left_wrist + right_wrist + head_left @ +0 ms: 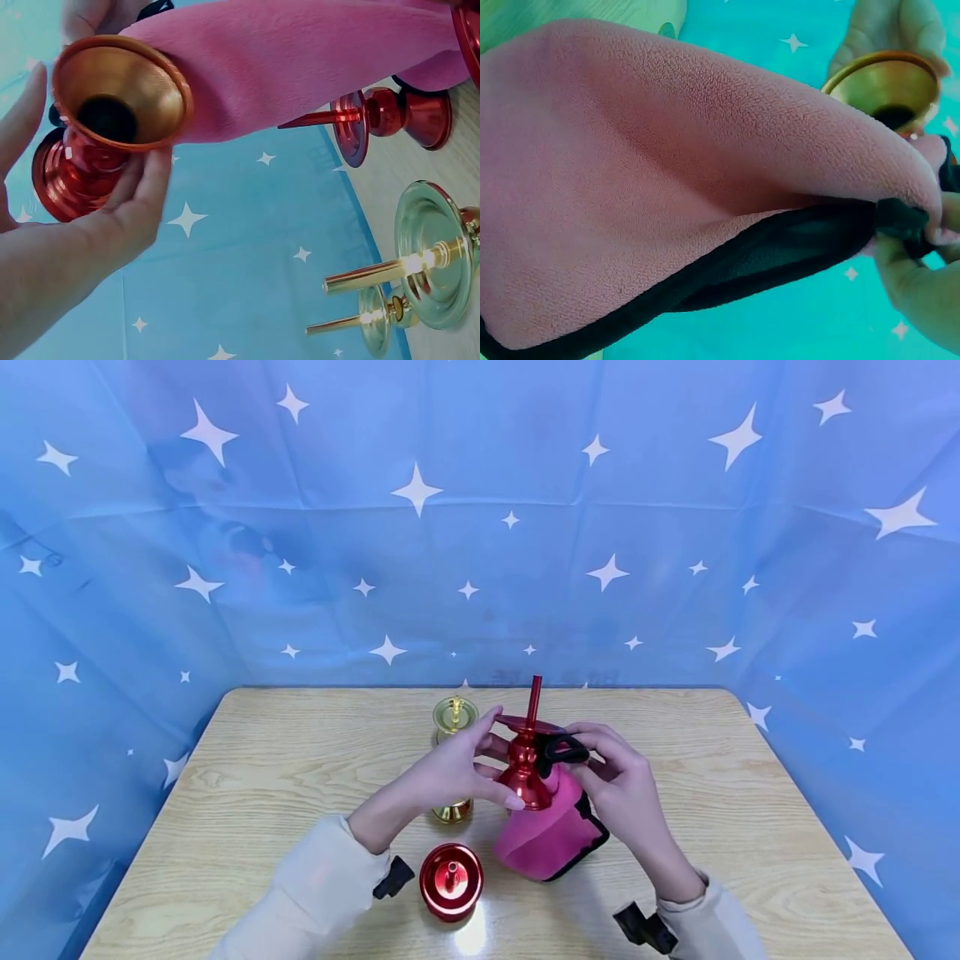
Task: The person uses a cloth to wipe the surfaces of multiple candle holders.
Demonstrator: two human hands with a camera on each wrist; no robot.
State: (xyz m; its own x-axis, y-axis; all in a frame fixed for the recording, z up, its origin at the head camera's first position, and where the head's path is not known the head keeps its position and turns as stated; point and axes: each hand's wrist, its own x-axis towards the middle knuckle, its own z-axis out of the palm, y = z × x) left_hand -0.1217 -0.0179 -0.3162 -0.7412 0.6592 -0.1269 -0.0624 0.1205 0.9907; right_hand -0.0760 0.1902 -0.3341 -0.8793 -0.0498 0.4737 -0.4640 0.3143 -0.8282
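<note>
My left hand grips a shiny red candlestick above the table, thumb and fingers around its flared base and body. In the head view its thin spike points up over a round drip plate. The left wrist view looks into the hollow, gold-toned underside of its base. My right hand pinches a pink cloth with black edging, bunched against the candlestick's right side. The cloth hangs down below both hands. In the right wrist view the cloth hides much of the right hand.
On the wooden table, a second red candlestick stands near the front. Gold candlesticks stand behind the left hand, partly covered by it. The left wrist view shows another red candlestick beneath the cloth. A blue star-patterned curtain surrounds the table.
</note>
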